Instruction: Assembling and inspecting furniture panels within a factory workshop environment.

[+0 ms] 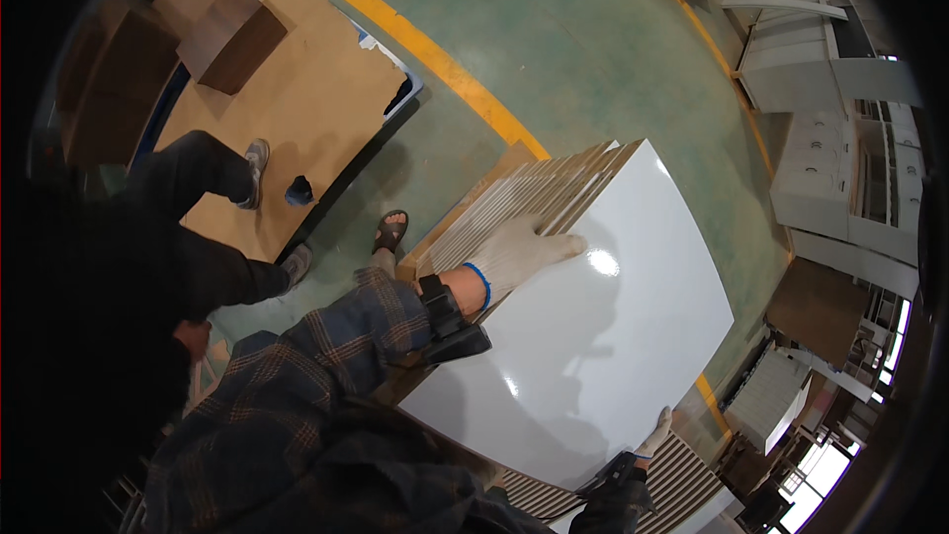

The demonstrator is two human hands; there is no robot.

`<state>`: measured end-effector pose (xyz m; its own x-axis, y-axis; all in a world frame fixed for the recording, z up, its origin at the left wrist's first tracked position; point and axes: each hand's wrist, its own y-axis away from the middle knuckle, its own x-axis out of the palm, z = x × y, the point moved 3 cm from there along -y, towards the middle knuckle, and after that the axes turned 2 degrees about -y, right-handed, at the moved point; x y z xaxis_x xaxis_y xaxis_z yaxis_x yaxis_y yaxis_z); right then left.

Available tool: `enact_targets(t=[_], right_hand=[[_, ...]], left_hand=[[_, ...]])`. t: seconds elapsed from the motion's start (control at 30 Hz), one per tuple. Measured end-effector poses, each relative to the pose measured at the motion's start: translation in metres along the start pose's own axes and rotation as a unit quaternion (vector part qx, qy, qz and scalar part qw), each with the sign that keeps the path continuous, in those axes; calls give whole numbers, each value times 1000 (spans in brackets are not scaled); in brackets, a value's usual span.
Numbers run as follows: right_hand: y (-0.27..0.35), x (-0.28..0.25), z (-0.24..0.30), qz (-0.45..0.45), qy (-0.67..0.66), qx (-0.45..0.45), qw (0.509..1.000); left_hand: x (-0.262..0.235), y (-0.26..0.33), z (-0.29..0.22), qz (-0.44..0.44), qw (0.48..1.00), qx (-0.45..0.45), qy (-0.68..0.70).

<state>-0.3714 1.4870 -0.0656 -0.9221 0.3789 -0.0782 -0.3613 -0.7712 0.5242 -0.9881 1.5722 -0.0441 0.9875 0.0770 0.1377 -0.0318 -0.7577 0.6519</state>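
A glossy white panel (633, 326) lies tilted in front of me, with more panels stacked on edge (504, 200) along its left side. My left hand (524, 255), in a white knit glove with a blue cuff, is closed over the panel's left edge. Its thumb lies on the shiny face, and the other fingers are partly hidden. At the lower right corner my right hand (654, 432), gloved too, grips the panel's edge; only part of it shows. Below that corner runs another row of panel edges (682, 475).
To the left, a person in dark clothes (188, 208) stands with one shoe on a brown board (297, 59) over a low pallet. Brown cartons (232, 40) sit on it. A sandalled foot (391, 229) is beside the stack. White cabinets (816, 163) line the right; yellow lines (435, 54) cross the green floor.
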Motion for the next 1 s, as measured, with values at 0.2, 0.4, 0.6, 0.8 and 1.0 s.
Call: enact_targets(t=[0.2, 0.4, 0.6, 0.8, 1.0], right_hand=[[-4, 23, 6, 4, -14, 27, 1000], [-15, 26, 3, 62, -12, 20, 998], [-32, 14, -6, 4, -22, 28, 999], [-45, 15, 2, 28, 18, 10, 999], [-45, 15, 2, 44, 3, 25, 999]], left_hand=[[7, -17, 0, -23, 1000, 8, 10], [5, -19, -7, -12, 1000, 3, -14], [4, -19, -15, -38, 998, 19, -41], [8, -24, -15, -49, 998, 15, -44], [8, -19, -22, -46, 997, 22, -62]])
